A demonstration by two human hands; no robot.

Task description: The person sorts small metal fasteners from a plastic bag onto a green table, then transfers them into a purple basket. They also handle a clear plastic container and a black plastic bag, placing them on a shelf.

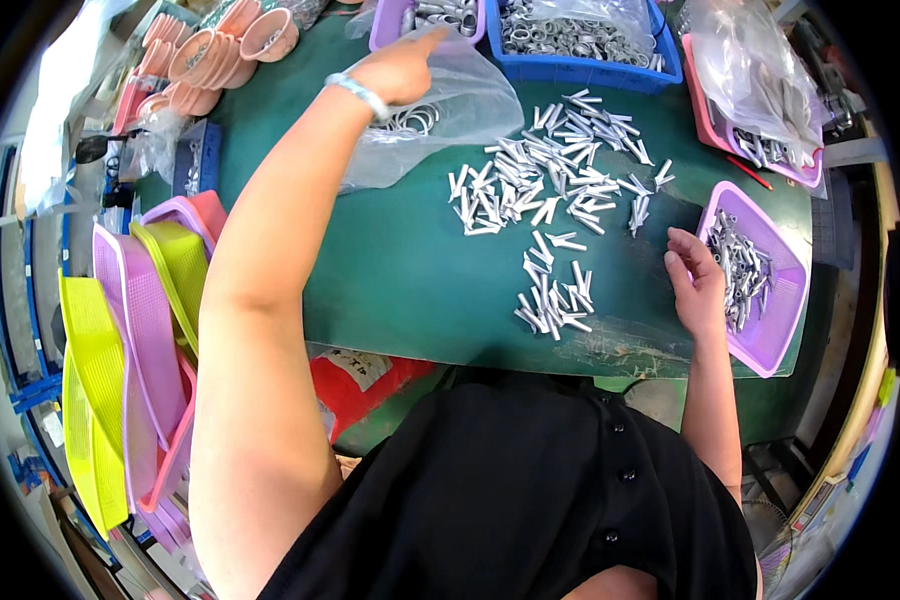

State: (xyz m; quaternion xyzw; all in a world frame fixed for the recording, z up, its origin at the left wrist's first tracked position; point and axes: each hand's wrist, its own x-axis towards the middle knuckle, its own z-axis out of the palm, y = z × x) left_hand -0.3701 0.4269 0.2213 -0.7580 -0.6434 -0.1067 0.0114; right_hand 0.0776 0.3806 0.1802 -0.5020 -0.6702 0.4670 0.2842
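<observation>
My left hand [398, 72] reaches to the far side of the table, over a clear plastic bag [470, 95]. Its index finger stretches toward a purple basket of metal parts [378, 30]; the other fingers are partly hidden, and I see nothing held. Metal rings [410, 120] show at the bag, beside my wrist. On the right, my right hand [698, 280] hovers at the rim of a purple basket [788, 290] holding small grey metal parts [738, 265]. Its fingers are loosely curved, thumb apart, nothing visible between them. Many silvery metal pieces [545, 175] lie scattered mid-table.
A blue crate of metal rings [585, 78] stands at the back, with a plastic-covered pink basket [705, 110] to its right. Pink cups [210, 60] cluster at the far left. Stacked green and purple baskets [135, 320] stand beside my left arm. A red bag [370, 385] sits below the table edge.
</observation>
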